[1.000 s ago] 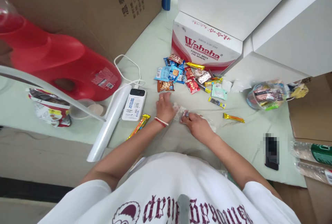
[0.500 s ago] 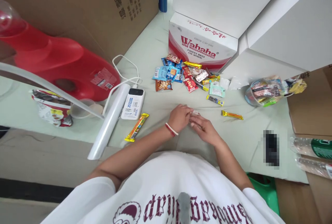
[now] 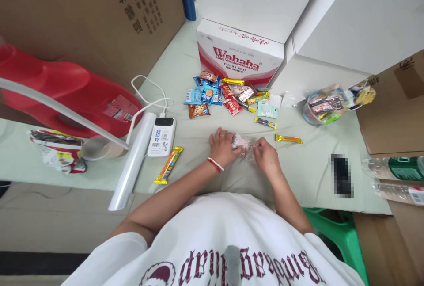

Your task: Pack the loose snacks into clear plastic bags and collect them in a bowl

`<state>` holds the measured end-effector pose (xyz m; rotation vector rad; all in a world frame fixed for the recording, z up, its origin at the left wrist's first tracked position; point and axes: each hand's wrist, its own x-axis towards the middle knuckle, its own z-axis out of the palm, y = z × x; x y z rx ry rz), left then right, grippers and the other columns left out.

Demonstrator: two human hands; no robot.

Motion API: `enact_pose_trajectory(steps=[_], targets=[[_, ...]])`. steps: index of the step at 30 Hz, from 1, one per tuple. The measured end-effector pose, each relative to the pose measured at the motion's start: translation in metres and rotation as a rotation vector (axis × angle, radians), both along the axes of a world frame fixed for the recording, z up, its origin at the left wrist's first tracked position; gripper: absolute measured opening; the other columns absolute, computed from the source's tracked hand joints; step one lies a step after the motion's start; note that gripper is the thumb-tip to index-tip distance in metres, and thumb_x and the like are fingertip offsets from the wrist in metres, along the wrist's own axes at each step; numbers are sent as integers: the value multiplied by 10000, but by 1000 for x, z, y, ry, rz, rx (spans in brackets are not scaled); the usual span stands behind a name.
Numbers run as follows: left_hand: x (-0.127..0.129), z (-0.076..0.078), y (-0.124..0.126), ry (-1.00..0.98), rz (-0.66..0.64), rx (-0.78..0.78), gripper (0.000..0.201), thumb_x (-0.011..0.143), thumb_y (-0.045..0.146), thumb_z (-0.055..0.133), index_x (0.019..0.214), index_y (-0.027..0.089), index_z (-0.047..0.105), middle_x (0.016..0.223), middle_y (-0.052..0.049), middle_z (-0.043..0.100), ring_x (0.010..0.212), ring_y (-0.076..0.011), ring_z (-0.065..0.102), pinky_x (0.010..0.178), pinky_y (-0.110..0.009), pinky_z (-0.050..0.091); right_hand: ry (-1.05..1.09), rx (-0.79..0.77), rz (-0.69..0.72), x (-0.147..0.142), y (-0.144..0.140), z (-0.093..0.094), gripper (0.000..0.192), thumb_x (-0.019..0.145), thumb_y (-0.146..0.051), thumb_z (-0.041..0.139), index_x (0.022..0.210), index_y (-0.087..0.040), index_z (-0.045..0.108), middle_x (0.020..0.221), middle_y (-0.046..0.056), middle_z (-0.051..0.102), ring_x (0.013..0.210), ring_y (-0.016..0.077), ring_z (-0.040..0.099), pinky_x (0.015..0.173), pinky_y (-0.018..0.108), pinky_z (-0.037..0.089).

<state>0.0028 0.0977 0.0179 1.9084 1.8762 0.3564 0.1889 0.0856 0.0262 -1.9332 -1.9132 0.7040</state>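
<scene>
My left hand and my right hand both grip a small clear plastic bag with something dark reddish inside, held between them just above the pale green sheet. The left wrist wears a red and white bracelet. Beyond the hands lies a pile of small snack packets, blue, red, brown and yellow. A yellow bar lies to the right of the hands and a yellow stick packet to the left.
A Wahaha carton stands behind the snacks. At the left are a red jug, a white power bank with cable, a white tube and a crumpled bag. A clear bag of snacks, a dark phone, bottles and a green stool are at the right.
Both hands drew together over the clear bag, then spread it between them slightly farther from me. The camera shifted, so the scene slid left.
</scene>
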Motion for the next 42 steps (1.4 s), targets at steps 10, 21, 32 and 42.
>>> enact_pose_trajectory(steps=[10,21,32,42], targets=[[1,0,-7,-405,-69,-44,277,964,229,513,1046,193,775,854,-37,746,820,-183,685,822,-291,516,354,-5,-59,-30,17,-9,211,912,-439,507,861,-241,558,693,-34,597,617,154,513,627,257,373],[8,-13,6,-169,178,131,749,773,436,784,1454,202,577,1476,-194,526,1354,-392,475,1087,-532,428,812,-141,-189,-21,17,-26,322,779,-468,640,996,-230,648,760,-32,652,560,133,500,559,260,448],[17,-15,-2,-246,-153,405,447,891,174,523,1334,160,587,1252,-202,604,1250,-336,558,1054,-526,466,972,-141,-181,-33,-1,-2,537,874,-602,659,1268,-242,599,1073,71,738,960,221,709,859,379,620],[-19,-16,-41,-534,-570,253,763,828,116,534,1565,195,353,1584,-200,418,1483,-301,431,1212,-540,420,793,197,-488,73,76,-30,665,764,-391,656,1383,-200,506,1212,118,692,960,199,701,803,346,598]])
